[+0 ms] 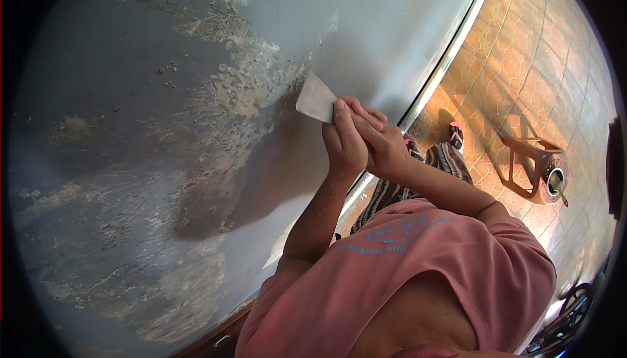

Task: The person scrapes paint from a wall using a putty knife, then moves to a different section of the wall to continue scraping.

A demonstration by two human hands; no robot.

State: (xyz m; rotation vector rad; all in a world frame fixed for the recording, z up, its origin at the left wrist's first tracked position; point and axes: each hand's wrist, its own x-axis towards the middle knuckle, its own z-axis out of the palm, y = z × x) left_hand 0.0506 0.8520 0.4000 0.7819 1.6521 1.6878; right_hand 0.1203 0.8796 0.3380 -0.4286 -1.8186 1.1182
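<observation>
A putty knife with a wide, flat metal blade points up and left, its edge at or very near the rough patch on a large grey surface. My left hand is closed at the base of the blade, with the thumb laid along it. My right hand overlaps the left and is closed around the handle, which the fingers hide. The surface by the blade is scraped and flaking, with pale and brownish patches and loose crumbs.
The surface ends at a pale edge strip on the right. Beyond it lies an orange tiled floor. A brown stool there bears a can with a brush-like handle sticking out. My sandalled foot is near the edge.
</observation>
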